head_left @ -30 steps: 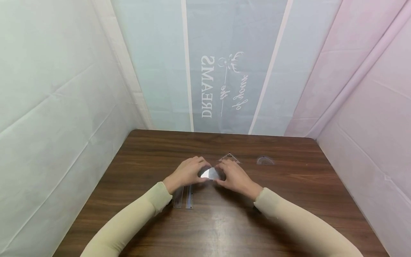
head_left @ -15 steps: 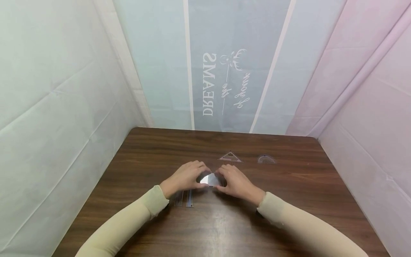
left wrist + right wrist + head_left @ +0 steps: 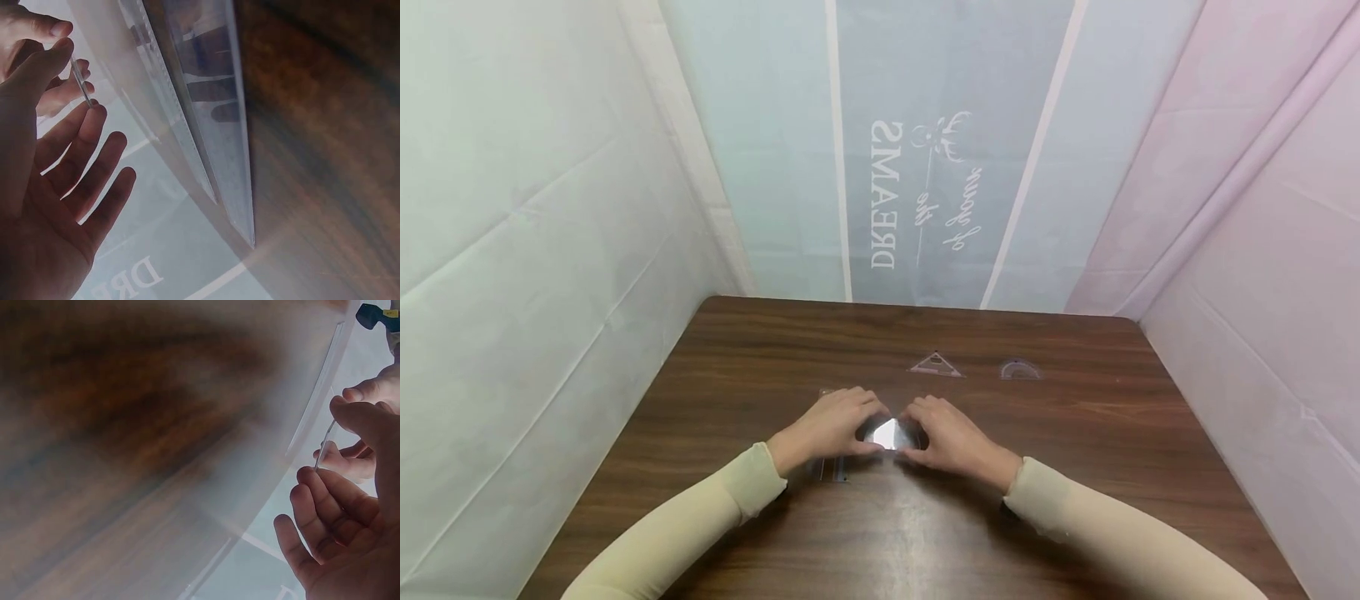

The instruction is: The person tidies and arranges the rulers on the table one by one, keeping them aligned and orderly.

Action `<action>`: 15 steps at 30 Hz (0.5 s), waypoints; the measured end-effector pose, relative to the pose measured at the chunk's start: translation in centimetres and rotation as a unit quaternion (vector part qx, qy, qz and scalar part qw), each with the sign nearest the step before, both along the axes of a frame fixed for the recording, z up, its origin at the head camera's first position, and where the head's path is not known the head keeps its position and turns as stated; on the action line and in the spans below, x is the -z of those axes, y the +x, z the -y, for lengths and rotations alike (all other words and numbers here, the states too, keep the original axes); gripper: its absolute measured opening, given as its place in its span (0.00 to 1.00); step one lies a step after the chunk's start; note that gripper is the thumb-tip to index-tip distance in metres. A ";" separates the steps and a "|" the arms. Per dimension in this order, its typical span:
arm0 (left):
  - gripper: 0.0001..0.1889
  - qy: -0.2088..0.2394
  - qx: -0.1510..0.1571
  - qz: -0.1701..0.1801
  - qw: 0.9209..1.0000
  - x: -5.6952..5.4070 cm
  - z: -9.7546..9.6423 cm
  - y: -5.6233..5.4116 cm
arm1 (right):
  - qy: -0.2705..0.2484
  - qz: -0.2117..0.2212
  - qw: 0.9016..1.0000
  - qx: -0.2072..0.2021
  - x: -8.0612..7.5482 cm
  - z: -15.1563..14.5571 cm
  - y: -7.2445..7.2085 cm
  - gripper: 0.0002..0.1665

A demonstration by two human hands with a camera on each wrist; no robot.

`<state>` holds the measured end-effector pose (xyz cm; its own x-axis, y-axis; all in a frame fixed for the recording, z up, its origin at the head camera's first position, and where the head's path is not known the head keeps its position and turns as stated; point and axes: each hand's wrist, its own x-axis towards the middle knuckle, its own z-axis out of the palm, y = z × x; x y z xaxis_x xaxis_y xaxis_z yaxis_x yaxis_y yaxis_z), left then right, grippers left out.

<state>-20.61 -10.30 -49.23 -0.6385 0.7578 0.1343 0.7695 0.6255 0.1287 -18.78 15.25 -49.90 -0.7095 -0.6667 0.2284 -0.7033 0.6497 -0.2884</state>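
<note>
Between my two hands, low over the table's middle, is a small thin clear plate [image 3: 889, 435], bright with glare in the head view; its full outline is hidden by fingers. My left hand [image 3: 838, 425] pinches its left side with thumb and fingertips. From the other side my right hand [image 3: 951, 437] pinches it the same way. Both wrist views show the plate edge-on, as a thin line [image 3: 82, 82] between thumb and fingertips. Under the left hand and wrist lie two clear rulers [image 3: 215, 125], side by side and partly covered in the head view.
Beyond the hands, a clear triangular set square [image 3: 937, 367] lies on the brown wooden table [image 3: 1060, 500]. A clear protractor [image 3: 1020, 370] lies to its right. Pale cloth walls [image 3: 535, 275] enclose the table at the left, right and back, the back one printed with lettering.
Both hands have drawn nearer to the body with the clear plate between them. The set square, partly covered by the right hand before, now shows whole. Glare on the plate has shifted.
</note>
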 end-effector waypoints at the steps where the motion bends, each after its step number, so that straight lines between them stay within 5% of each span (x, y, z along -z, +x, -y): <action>1: 0.28 -0.001 0.003 -0.002 1.000 0.1 0.1 0.1 | 0.001 0.003 1.000 -0.002 0.1 0.0 0.1 0.24; 15: 0.28 -0.025 0.008 0.001 1.000 1.0 -0.1 1.8 | 0.021 0.014 0.999 -0.019 0.9 0.3 1.3 0.25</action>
